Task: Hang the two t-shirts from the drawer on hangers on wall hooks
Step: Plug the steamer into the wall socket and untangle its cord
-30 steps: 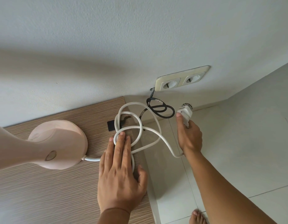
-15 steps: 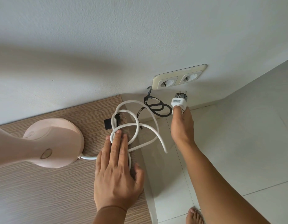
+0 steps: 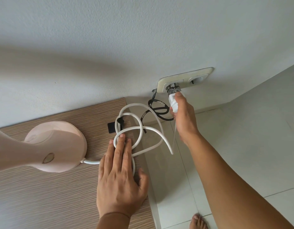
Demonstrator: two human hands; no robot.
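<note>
1. Plug [image 3: 173, 100] sits in our right hand [image 3: 184, 119], fingers wrapped around it, long axis aimed into the wall socket [image 3: 184, 80].
2. Left hand [image 3: 119, 177] lies flat, fingers spread on the white cord [image 3: 143, 129], left of the socket.
3. T-shirts: nowhere in view.

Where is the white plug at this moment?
In the head view, right of centre, the white plug is held in the right hand and pushed against the left opening of the double wall socket, above the black cable.

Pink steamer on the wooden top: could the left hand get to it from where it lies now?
Probably yes. The left hand lies flat on the white cord, right beside the pink steamer, with only bare wooden top between them; lifting off would free the cord.
</note>
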